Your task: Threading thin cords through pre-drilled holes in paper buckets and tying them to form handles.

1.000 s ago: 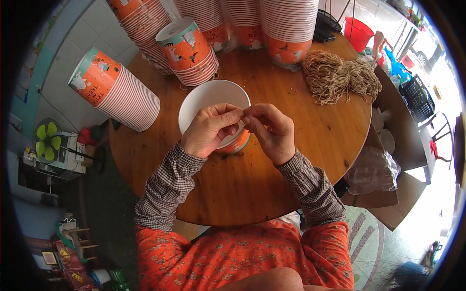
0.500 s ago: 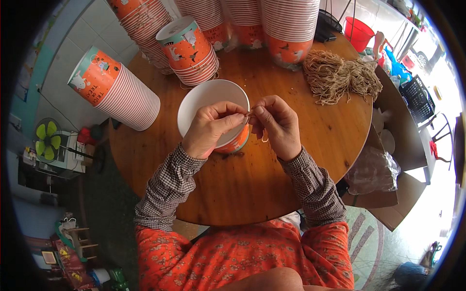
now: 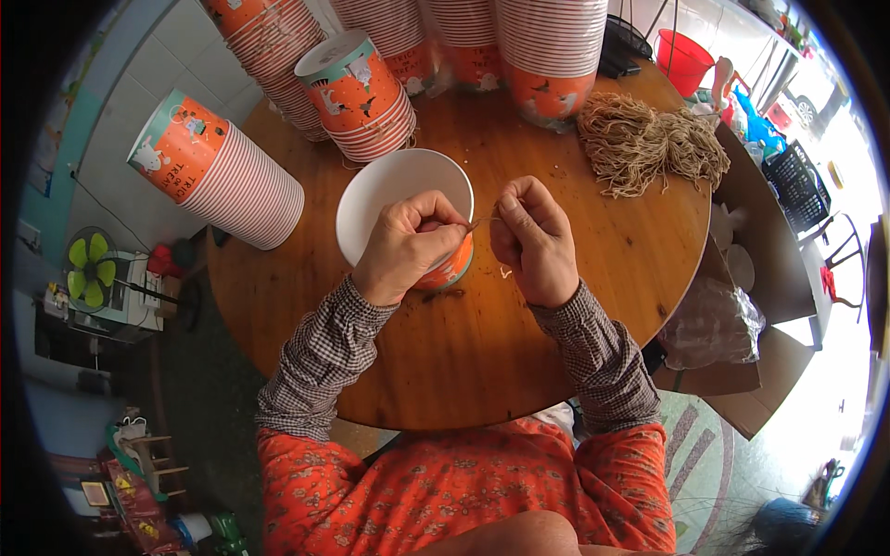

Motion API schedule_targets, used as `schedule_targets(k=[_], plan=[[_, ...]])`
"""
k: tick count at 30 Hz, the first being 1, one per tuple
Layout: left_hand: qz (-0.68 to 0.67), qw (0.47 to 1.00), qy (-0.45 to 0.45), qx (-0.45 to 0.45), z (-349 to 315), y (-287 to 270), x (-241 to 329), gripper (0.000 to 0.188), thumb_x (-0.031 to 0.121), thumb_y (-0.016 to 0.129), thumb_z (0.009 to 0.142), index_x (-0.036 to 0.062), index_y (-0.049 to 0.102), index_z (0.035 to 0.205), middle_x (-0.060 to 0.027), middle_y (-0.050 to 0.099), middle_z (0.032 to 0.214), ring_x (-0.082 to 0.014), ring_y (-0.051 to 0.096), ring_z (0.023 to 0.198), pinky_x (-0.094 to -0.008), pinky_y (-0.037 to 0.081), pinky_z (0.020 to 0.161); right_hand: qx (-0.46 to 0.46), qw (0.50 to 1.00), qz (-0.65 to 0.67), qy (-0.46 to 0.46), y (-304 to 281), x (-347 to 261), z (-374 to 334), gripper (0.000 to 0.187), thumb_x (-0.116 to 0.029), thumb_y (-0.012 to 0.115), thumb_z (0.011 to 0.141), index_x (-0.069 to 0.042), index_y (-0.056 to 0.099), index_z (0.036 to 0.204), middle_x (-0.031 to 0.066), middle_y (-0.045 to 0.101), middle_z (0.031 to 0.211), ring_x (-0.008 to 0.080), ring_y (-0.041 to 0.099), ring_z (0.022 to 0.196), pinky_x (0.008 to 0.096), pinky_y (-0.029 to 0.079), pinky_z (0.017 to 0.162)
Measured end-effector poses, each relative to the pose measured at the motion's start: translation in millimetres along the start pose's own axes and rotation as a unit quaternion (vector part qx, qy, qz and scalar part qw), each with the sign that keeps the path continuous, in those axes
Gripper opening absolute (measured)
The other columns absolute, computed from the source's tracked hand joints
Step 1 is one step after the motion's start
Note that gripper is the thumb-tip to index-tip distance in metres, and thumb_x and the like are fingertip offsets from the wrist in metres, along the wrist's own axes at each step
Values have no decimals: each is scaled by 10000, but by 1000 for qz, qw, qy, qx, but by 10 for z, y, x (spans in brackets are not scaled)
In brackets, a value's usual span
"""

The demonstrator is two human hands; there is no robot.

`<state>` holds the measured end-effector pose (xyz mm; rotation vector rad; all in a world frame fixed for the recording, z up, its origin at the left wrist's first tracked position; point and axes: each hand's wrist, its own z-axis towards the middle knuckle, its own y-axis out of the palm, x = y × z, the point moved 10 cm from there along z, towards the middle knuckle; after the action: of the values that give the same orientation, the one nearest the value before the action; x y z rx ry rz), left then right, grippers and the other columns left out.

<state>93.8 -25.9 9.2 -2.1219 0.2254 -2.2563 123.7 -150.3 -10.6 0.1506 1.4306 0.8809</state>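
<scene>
A paper bucket (image 3: 382, 190), white inside and orange outside, stands on the table with its mouth up. My left hand (image 3: 408, 248) is over its near right rim, closed in a pinch on one end of a thin tan string (image 3: 484, 220). Just right of the bucket, my right hand (image 3: 536, 243) pinches the same string, which spans the small gap between my fingertips. Whether the string passes through the bucket's wall is hidden by my left fingers. A bundle of tan strings (image 3: 649, 144) lies farther back at the right.
Nested orange buckets (image 3: 243, 181) lean at the left of the round wooden table (image 3: 491, 371). Another stack (image 3: 362, 97) and several taller stacks (image 3: 553, 56) stand at the back. An open cardboard box (image 3: 765, 269) adjoins the right edge, and a green fan (image 3: 90, 269) is at left.
My right hand has moved slightly right, away from my left hand, and the gap between the fingertips has widened with string showing across it. My left hand has barely shifted.
</scene>
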Motion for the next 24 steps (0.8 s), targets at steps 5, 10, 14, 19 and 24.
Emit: schedule_targets(k=[5,10,14,19,24], plan=[[-8,999,22,46,-10,22,98,68,27,597,874,-13,649,891,39,604,726,-6,509,674,-172,429,628,-9,997,-62,-43,-30,-111,38,68,-102,506,989,-60,489,938,-31,470,664,38,390,534,189,309,458],[44,996,60,40,10,82,143,144,53,626,881,-43,641,988,68,555,614,18,431,550,-188,353,498,-19,989,-130,-72,24,-156,18,62,-65,549,964,-37,510,926,-29,517,694,25,448,605,186,365,518],[103,994,41,19,11,91,162,118,29,616,877,-43,628,969,61,563,615,20,445,563,-197,381,506,-39,987,-148,-52,72,-203,2,70,-66,587,944,-17,547,973,-22,553,718,27,473,627,194,390,538],[185,973,128,44,-44,132,380,40,-32,556,882,-36,587,906,71,506,627,14,444,586,-180,386,553,-39,923,-378,-60,65,-343,-77,90,-48,654,859,28,634,901,-10,540,636,19,442,588,201,377,523],[335,922,188,41,-70,198,531,104,30,648,751,41,588,835,-44,581,810,-185,605,702,-310,506,636,-20,921,-385,-53,33,-317,-101,81,-56,651,863,20,625,855,-11,536,643,14,432,594,211,360,508]])
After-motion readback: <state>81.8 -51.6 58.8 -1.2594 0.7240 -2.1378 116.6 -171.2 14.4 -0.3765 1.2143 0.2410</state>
